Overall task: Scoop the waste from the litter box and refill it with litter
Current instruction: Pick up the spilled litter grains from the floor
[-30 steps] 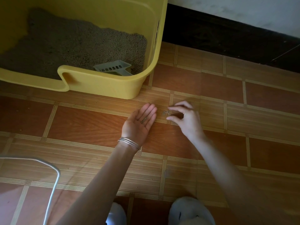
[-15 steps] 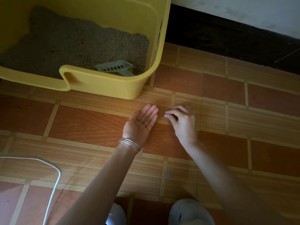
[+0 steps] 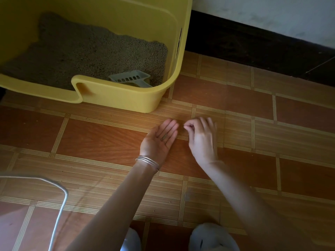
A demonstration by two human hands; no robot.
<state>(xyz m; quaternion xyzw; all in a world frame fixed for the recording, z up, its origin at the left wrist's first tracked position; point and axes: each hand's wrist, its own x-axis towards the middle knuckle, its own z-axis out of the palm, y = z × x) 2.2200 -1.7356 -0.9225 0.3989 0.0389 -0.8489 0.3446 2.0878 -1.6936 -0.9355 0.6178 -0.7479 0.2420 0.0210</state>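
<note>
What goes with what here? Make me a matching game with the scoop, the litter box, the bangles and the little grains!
Things:
1. litter scoop
2. litter box
3. bangles
4. grains

Clues:
a. yellow
b. on the open palm of the left hand
c. lying on the litter inside the box
d. around the left wrist

Pairs: 1-c, 2-a, 3-d, 4-b

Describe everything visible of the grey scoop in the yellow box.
The pale grey plastic scoop has a walled bowl with a row of small slots and a flat handle toward the right. It lies on the grey-brown litter in the near right corner of the yellow plastic litter box, whose front wall hides its lower edge. Nothing else touches it.
</note>
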